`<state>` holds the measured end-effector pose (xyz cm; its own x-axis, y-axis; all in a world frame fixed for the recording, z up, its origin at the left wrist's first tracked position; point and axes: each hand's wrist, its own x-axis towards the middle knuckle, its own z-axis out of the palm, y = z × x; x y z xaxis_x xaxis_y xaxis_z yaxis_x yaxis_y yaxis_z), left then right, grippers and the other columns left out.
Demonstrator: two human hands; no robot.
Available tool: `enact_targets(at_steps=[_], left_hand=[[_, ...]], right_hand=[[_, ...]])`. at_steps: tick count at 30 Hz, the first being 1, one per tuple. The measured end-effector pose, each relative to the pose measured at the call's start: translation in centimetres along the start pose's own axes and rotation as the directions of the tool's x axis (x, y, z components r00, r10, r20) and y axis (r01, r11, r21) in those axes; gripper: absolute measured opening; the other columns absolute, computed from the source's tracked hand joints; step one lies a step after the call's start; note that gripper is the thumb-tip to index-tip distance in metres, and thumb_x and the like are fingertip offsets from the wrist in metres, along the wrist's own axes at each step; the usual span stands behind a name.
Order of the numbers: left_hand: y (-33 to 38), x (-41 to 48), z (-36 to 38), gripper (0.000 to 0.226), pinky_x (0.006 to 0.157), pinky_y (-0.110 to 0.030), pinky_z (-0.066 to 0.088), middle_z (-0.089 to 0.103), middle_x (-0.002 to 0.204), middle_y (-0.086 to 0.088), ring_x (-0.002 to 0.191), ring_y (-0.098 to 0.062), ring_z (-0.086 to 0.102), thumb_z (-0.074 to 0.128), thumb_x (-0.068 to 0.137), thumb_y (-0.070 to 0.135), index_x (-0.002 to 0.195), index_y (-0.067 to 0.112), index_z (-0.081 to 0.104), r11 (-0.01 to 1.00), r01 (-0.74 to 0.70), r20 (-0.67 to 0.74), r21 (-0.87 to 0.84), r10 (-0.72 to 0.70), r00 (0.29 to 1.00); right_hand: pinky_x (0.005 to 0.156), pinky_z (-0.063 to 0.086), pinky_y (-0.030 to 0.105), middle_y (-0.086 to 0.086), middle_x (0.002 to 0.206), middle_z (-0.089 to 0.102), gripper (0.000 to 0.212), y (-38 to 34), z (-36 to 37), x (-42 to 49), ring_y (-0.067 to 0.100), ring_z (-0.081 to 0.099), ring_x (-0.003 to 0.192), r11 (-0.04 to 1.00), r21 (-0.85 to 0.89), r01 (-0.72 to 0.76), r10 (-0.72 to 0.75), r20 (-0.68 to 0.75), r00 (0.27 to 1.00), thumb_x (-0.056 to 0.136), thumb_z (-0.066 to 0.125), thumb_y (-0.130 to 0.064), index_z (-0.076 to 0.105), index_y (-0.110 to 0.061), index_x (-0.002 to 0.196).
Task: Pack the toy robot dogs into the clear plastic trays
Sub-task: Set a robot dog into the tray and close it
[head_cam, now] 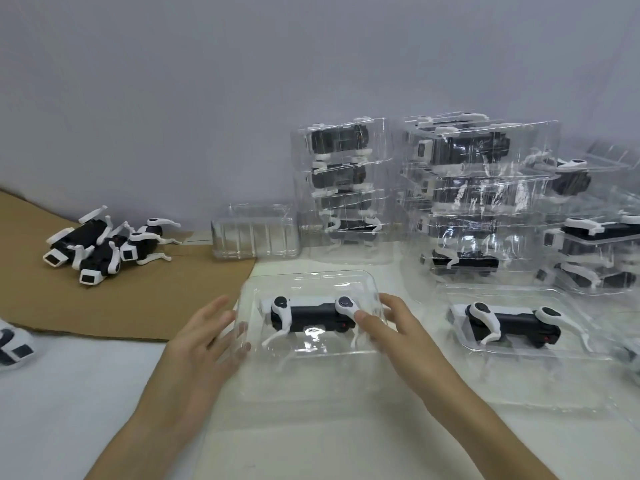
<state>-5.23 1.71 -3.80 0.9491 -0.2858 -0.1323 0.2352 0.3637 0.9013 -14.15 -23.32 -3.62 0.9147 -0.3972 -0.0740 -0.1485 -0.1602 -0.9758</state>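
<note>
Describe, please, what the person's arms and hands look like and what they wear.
The left hand and right hand are bare: no gloves, rings, watch or bracelet show. No sleeves appear either; both arms are uncovered down to the frame's lower edge.

Black-and-white dog (311, 318) lies on its side in centre clear tray (304, 278); second packed tray (519, 355) just right; loose dogs (100, 251) piled far left; filled stacks (478, 188) behind

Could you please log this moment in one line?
state: black-and-white toy robot dog lying in clear plastic tray | left hand: touching tray's left end | right hand: thumb on dog's leg
</note>
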Motion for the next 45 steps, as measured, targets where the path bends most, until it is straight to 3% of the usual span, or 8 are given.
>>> enact_targets(at_steps=[5, 15, 17, 20, 24, 35, 41, 45], left_hand=[[-0.1, -0.6, 0.7, 0.051, 0.104, -0.037, 0.043, 0.073, 0.119, 0.003, 0.102, -0.013, 0.068, 0.072, 0.07, 0.026, 0.12, 0.025, 0.07, 0.989, -0.032, 0.005, 0.146, 0.031, 1.0], [-0.5, -0.9, 1.2, 0.065, 0.12, -0.047, 0.03, 0.058, 0.142, 0.015, 0.139, -0.008, 0.047, 0.077, 0.065, 0.047, 0.129, 0.038, 0.065, 0.894, -0.231, 0.131, 0.384, 0.195, 0.972], [-0.9, -1.0, 1.4, 0.068, 0.12, -0.039, 0.028, 0.049, 0.147, 0.025, 0.141, 0.004, 0.037, 0.074, 0.068, 0.054, 0.133, 0.042, 0.06, 0.785, -0.324, 0.145, 0.528, 0.293, 0.945], [-1.7, -1.1, 1.6, 0.057, 0.114, -0.027, 0.027, 0.037, 0.152, 0.033, 0.145, 0.01, 0.026, 0.064, 0.083, 0.048, 0.139, 0.042, 0.054, 0.426, -0.488, 0.264, 0.762, 0.484, 0.834], [-2.0, -0.9, 1.8, 0.052, 0.113, -0.019, 0.019, 0.039, 0.146, 0.036, 0.146, 0.011, 0.019, 0.041, 0.089, 0.062, 0.136, 0.043, 0.054, 0.122, -0.512, 0.412, 0.85, 0.45, 0.792], [-1.5, -1.0, 2.2, 0.038, 0.099, -0.021, 0.024, 0.046, 0.133, 0.04, 0.138, 0.008, 0.033, 0.045, 0.093, 0.048, 0.12, 0.042, 0.071, 0.02, -0.463, 0.399, 0.886, 0.476, 0.784], [-2.4, -0.6, 1.7, 0.037, 0.103, -0.012, 0.022, 0.048, 0.139, 0.037, 0.142, 0.014, 0.025, 0.047, 0.096, 0.046, 0.127, 0.042, 0.066, 0.145, -0.524, 0.395, 0.839, 0.5, 0.771], [-2.4, -0.4, 1.4, 0.034, 0.104, -0.013, 0.028, 0.061, 0.13, 0.021, 0.13, -0.001, 0.048, 0.051, 0.094, 0.046, 0.116, 0.032, 0.073, 0.14, -0.544, 0.371, 0.827, 0.591, 0.716]], right_hand=[[0.088, 0.04, 0.018, -0.029, 0.141, 0.042, 0.048, -0.4, -0.1, -0.4, -0.003, 0.048, 0.124, 0.986, -0.105, 0.131, -0.134, -0.016, 0.991, 0.094, 0.064, -0.037, 0.045, -0.05, 0.136], [0.116, 0.015, 0.016, -0.038, 0.153, 0.02, 0.042, 0.0, 1.0, -1.5, -0.013, 0.011, 0.144, 0.71, -0.556, 0.433, -0.399, 0.189, 0.897, 0.101, 0.042, -0.049, 0.043, -0.049, 0.143], [0.119, 0.005, 0.019, -0.037, 0.154, 0.017, 0.046, 0.1, 1.1, -1.6, -0.01, 0.0, 0.148, 0.624, -0.648, 0.436, -0.41, 0.204, 0.889, 0.102, 0.031, -0.054, 0.035, -0.049, 0.147], [0.122, -0.003, 0.026, -0.034, 0.159, 0.01, 0.055, 0.2, 1.6, -1.7, -0.01, -0.012, 0.148, 0.541, -0.711, 0.449, -0.429, 0.225, 0.874, 0.102, 0.02, -0.058, 0.026, -0.044, 0.154], [0.122, -0.01, 0.028, -0.032, 0.162, 0.009, 0.071, 0.4, 2.2, -1.5, -0.007, -0.011, 0.149, 0.462, -0.767, 0.446, -0.435, 0.242, 0.867, 0.092, 0.005, -0.067, 0.022, -0.041, 0.156], [0.122, -0.001, 0.032, -0.025, 0.161, 0.023, 0.04, 0.7, 2.6, -1.4, 0.003, 0.006, 0.153, 0.443, -0.768, 0.462, -0.47, 0.24, 0.849, 0.091, 0.042, -0.061, 0.059, -0.041, 0.121], [0.124, 0.004, 0.032, -0.024, 0.158, 0.028, 0.048, 1.2, 2.4, -1.1, -0.003, 0.01, 0.151, 0.505, -0.696, 0.51, -0.538, 0.208, 0.817, 0.087, 0.059, -0.056, 0.057, -0.04, 0.132], [0.11, 0.022, 0.024, -0.017, 0.138, 0.053, 0.045, 1.2, 2.1, -0.9, 0.004, 0.041, 0.132, 0.528, -0.688, 0.498, -0.623, 0.085, 0.778, 0.078, 0.079, -0.04, 0.062, -0.032, 0.119]])
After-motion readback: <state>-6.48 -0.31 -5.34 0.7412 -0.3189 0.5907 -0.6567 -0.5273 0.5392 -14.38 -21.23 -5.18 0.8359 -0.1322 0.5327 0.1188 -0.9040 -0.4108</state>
